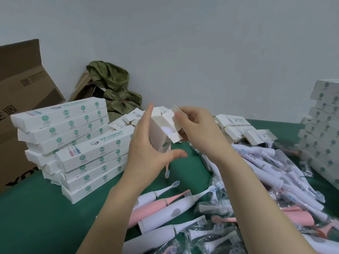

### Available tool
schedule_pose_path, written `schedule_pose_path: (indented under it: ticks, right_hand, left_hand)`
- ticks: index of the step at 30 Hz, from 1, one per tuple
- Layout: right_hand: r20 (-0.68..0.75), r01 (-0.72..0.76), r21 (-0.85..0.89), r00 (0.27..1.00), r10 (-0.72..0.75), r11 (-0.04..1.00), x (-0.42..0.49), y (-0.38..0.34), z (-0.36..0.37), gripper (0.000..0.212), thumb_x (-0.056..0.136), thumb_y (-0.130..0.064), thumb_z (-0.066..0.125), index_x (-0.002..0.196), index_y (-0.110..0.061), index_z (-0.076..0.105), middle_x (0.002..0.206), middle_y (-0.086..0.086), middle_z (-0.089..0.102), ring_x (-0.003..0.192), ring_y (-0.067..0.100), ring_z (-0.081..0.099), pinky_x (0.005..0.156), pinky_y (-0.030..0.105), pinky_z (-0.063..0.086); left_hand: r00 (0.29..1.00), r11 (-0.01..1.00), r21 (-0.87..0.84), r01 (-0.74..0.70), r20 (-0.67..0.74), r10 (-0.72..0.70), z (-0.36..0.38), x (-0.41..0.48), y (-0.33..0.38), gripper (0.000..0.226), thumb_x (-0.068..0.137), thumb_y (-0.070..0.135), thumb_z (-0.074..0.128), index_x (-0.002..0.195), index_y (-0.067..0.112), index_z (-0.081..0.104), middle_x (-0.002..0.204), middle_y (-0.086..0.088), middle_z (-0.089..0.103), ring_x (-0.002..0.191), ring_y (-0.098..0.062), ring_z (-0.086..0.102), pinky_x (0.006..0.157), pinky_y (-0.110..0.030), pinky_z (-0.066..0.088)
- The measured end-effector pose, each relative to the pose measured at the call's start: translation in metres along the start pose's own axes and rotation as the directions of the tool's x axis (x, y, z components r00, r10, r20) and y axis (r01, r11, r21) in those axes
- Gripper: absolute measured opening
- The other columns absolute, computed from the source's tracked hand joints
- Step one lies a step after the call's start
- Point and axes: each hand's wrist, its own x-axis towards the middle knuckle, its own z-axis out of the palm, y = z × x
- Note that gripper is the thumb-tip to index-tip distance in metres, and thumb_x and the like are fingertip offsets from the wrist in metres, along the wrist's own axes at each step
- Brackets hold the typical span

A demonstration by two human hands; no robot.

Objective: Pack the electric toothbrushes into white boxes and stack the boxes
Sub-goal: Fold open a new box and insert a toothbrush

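My left hand [146, 153] holds a white box [159, 138] upright-tilted above the green table, fingers along its left side and thumb under it. My right hand [198, 129] pinches the box's open top flap [177, 108]. A pink toothbrush sits inside; its round base shows at the open end and its brush head [167, 173] sticks out below the box. Loose white and pink toothbrushes [165, 206] lie just below my hands. Packed white boxes [73, 136] are stacked at the left.
A big pile of bagged toothbrushes [256, 180] covers the right of the green table [45, 217]. Open white boxes [238, 129] lie behind it, and another box stack [322, 134] stands far right. A brown carton [22, 92] and a green bag [113, 85] sit at the back left.
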Motion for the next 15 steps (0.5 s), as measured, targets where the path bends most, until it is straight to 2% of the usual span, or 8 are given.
schedule_pose_path:
  ticks: [2, 4, 5, 7, 10, 12, 13, 15]
  right_hand:
    - [0.004, 0.001, 0.040, 1.000, -0.001, 0.999, 0.000, -0.002, 0.002, 0.032, 0.095, -0.013, 0.042, 0.091, 0.016, 0.052, 0.077, 0.034, 0.056, 0.063, 0.033, 0.055, 0.067, 0.044, 0.048]
    - [0.024, -0.028, 0.095, 0.999, 0.026, 0.995, 0.000, -0.003, 0.001, 0.033, 0.095, -0.013, 0.042, 0.093, 0.018, 0.052, 0.090, 0.039, 0.056, 0.079, 0.046, 0.062, 0.078, 0.058, 0.052]
    - [0.017, -0.027, 0.109, 1.000, 0.025, 0.994, -0.001, -0.005, 0.002, 0.033, 0.096, -0.014, 0.042, 0.093, 0.017, 0.054, 0.091, 0.038, 0.058, 0.081, 0.044, 0.064, 0.078, 0.059, 0.052]
    - [0.016, -0.014, 0.119, 1.000, 0.012, 0.993, -0.004, -0.008, 0.005, 0.037, 0.097, -0.019, 0.042, 0.090, 0.014, 0.057, 0.085, 0.035, 0.060, 0.074, 0.042, 0.061, 0.078, 0.058, 0.052]
    - [-0.001, 0.006, 0.153, 1.000, -0.006, 0.988, -0.005, -0.014, 0.017, 0.053, 0.091, -0.037, 0.043, 0.088, 0.016, 0.050, 0.073, 0.030, 0.050, 0.067, 0.025, 0.043, 0.080, 0.065, 0.045]
    - [-0.034, 0.022, 0.169, 0.999, -0.016, 0.985, -0.007, -0.017, 0.025, 0.055, 0.088, -0.041, 0.042, 0.087, 0.013, 0.051, 0.072, 0.025, 0.049, 0.068, 0.025, 0.044, 0.079, 0.057, 0.047]
    - [-0.045, 0.051, 0.153, 0.998, -0.045, 0.987, -0.009, -0.018, 0.029, 0.048, 0.091, -0.038, 0.043, 0.087, 0.009, 0.054, 0.074, 0.026, 0.051, 0.067, 0.027, 0.046, 0.075, 0.050, 0.048]
    - [-0.020, 0.108, 0.072, 0.994, -0.107, 0.992, -0.013, -0.017, 0.033, 0.028, 0.094, -0.027, 0.047, 0.094, -0.004, 0.064, 0.073, 0.013, 0.062, 0.066, 0.026, 0.052, 0.067, 0.035, 0.046]
  left_hand:
    - [0.999, 0.998, -0.049, -0.033, -0.002, 0.033, 0.001, 0.000, 0.000, 0.113, 0.061, 0.022, 0.089, 0.141, 0.056, 0.017, 0.133, 0.024, 0.047, 0.127, 0.005, 0.041, 0.100, -0.015, 0.036]
    - [0.996, 0.987, -0.142, -0.074, -0.064, 0.065, 0.002, -0.002, 0.003, 0.097, 0.069, 0.017, 0.084, 0.144, 0.037, 0.026, 0.119, 0.023, 0.055, 0.115, 0.004, 0.052, 0.088, -0.007, 0.040]
    - [0.993, 0.977, -0.196, -0.087, -0.091, 0.070, 0.003, -0.003, 0.005, 0.080, 0.072, 0.018, 0.080, 0.138, 0.030, 0.037, 0.115, 0.022, 0.057, 0.110, 0.004, 0.055, 0.085, -0.006, 0.041]
    - [0.990, 0.959, -0.264, -0.101, -0.125, 0.070, 0.003, -0.003, 0.009, 0.047, 0.074, 0.017, 0.072, 0.115, 0.026, 0.051, 0.103, 0.022, 0.061, 0.099, 0.001, 0.060, 0.078, -0.008, 0.044]
    - [0.980, 0.963, -0.248, -0.100, -0.191, 0.053, 0.004, 0.000, 0.014, 0.024, 0.074, 0.016, 0.064, 0.093, 0.026, 0.053, 0.087, 0.017, 0.058, 0.081, -0.003, 0.058, 0.072, -0.013, 0.044]
    - [0.968, 0.970, -0.230, -0.083, -0.249, 0.023, 0.004, 0.001, 0.016, 0.016, 0.073, 0.016, 0.059, 0.085, 0.024, 0.053, 0.077, 0.017, 0.054, 0.069, -0.004, 0.051, 0.066, -0.016, 0.041]
    - [0.964, 0.973, -0.216, -0.080, -0.266, 0.020, 0.004, 0.002, 0.017, 0.014, 0.073, 0.016, 0.058, 0.084, 0.024, 0.053, 0.074, 0.017, 0.054, 0.067, -0.004, 0.049, 0.065, -0.016, 0.041]
    - [0.968, 0.977, -0.197, -0.080, -0.251, 0.028, 0.002, 0.002, 0.017, 0.016, 0.072, 0.018, 0.059, 0.086, 0.024, 0.055, 0.077, 0.020, 0.060, 0.074, -0.003, 0.056, 0.067, -0.015, 0.043]
